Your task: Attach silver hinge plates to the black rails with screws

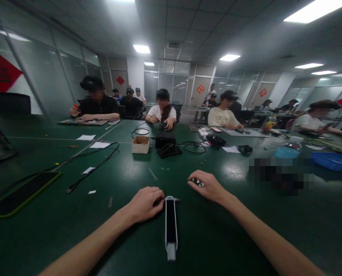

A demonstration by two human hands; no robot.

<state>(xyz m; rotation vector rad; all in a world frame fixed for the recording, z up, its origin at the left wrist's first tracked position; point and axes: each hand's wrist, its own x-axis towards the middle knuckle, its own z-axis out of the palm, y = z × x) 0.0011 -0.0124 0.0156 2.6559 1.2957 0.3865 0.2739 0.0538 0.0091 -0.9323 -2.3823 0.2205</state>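
Observation:
A long narrow device with a black face and a white frame (pixel 171 226) lies on the green table, its pale end toward me. My left hand (pixel 149 203) rests at its far end, with curled fingers touching a small metallic piece there; whether the fingers grip it is hidden. To the right and a little farther off, my right hand (pixel 205 186) is curled over several small light and dark parts (pixel 198 183), close under its fingers. Nothing joins the right hand to the device.
A small open box (pixel 140 145) and a black box (pixel 165 139) stand ahead. Black cables (pixel 94 168) and a green-edged black tray (pixel 21 193) lie left. At right are a bottle (pixel 288 149) and a blue tray (pixel 333 161). People sit across the table.

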